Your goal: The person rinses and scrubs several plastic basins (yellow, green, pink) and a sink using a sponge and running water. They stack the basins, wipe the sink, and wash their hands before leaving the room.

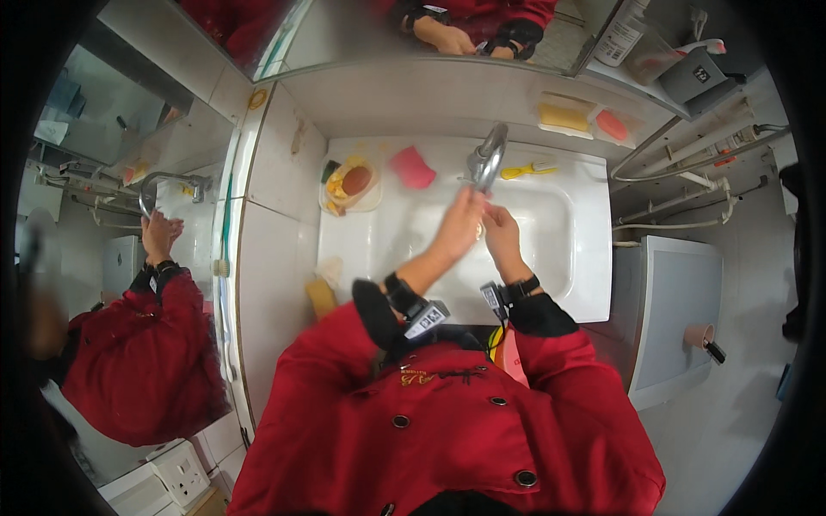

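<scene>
Over the white ceramic washbasin, my left hand and my right hand meet under the spout of the chrome tap. The left hand is blurred, and its fingers are partly hidden by the spout. My right hand's fingers are bent towards the left hand and touch or nearly touch it. Whether anything lies between them cannot be made out. A yellow-handled brush rests on the basin ledge right of the tap. Left of the tap lies a pink cloth or sponge. Both wrists carry strapped-on devices.
A plastic tub with yellow and brown contents sits at the basin's back left corner. Yellow sponge lies by the left wall. Soap dishes hold pink soap. Mirrors flank the left and back; a grey cabinet stands right.
</scene>
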A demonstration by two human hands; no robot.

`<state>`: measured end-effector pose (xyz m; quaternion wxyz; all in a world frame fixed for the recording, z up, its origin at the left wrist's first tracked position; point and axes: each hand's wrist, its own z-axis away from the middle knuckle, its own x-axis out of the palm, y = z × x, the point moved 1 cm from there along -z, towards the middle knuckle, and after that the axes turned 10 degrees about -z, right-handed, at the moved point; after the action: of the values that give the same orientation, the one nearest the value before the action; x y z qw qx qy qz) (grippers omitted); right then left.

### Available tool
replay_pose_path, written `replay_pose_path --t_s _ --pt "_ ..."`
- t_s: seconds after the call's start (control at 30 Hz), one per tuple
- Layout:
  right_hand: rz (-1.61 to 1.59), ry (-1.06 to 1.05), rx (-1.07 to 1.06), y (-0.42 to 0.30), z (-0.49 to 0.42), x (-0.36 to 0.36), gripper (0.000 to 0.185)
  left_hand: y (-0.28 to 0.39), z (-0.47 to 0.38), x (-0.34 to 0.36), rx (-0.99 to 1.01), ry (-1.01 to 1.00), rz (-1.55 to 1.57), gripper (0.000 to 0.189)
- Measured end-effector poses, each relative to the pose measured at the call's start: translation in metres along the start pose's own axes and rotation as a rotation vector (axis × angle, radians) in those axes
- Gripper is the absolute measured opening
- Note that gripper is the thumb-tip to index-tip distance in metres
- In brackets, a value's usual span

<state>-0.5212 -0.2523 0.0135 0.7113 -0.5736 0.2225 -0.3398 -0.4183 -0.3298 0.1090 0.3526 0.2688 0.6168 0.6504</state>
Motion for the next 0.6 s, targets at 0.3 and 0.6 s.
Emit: replay_pose_path --t_s 0.3,0.6 --pt "0.066 0.239 0.101 -0.019 0.046 -0.086 0.034 0.012 -0.073 0.128 0.341 -0.092 -0.340 0.054" --pt "0.321 0.188 0.027 0.025 0.042 -0.134 0.033 -0.064 -0.081 0.026 0.057 0.109 -1.199 0.036"
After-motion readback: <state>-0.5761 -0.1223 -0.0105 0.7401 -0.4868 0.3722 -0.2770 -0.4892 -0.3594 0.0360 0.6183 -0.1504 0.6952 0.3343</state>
